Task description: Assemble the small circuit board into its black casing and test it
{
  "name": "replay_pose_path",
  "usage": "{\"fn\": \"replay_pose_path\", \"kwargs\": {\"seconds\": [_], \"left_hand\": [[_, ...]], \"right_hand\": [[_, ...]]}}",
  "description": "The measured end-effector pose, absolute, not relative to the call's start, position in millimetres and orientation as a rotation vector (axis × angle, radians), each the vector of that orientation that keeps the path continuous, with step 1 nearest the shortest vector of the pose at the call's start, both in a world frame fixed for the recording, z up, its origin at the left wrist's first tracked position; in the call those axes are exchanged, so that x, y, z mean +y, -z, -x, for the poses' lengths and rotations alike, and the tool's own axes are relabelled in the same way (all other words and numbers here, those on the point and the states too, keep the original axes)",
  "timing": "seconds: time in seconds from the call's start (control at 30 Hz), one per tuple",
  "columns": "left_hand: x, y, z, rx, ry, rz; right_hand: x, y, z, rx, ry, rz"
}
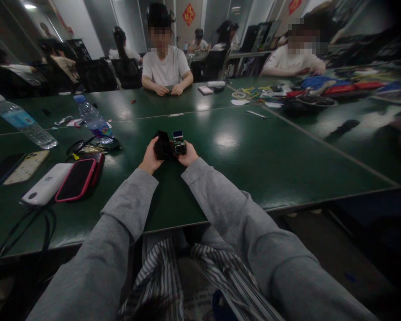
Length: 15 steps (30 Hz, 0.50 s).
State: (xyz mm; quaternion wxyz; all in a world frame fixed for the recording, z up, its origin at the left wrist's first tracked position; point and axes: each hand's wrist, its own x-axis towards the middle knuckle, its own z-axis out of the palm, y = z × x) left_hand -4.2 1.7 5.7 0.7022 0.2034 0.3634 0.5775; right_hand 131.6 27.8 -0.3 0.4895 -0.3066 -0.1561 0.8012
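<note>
My left hand [151,157] is wrapped round a black open-sided case [162,145], tilted a little above the green table [254,156]. Close beside it, my right hand [190,155] grips a small circuit board [179,143] with a little screen [178,134] at its upper end. A narrow gap shows between the case and the board's upper part; lower down they are too dark to tell whether they touch. The fingers under both things are partly hidden.
To the left are a pink-edged phone [76,180], a white power bank [46,185], bottles [95,120] and black cables [47,223]. Tangled wires and bundles [321,91] lie at the far right. Across the table a person [167,67] sits with both hands on it.
</note>
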Motion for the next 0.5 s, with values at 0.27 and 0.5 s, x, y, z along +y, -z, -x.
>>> {"fn": "replay_pose_path", "kwargs": {"seconds": [0.27, 0.5], "left_hand": [[4.2, -1.7, 5.8, 0.832, -1.29, -0.469], [7.6, 3.1, 3.9, 0.843, -1.323, -0.44]], "right_hand": [[29.0, 2.2, -131.7, -0.371, -1.931, 0.772], [34.3, 4.7, -132.2, -0.369, -1.909, 0.798]]}}
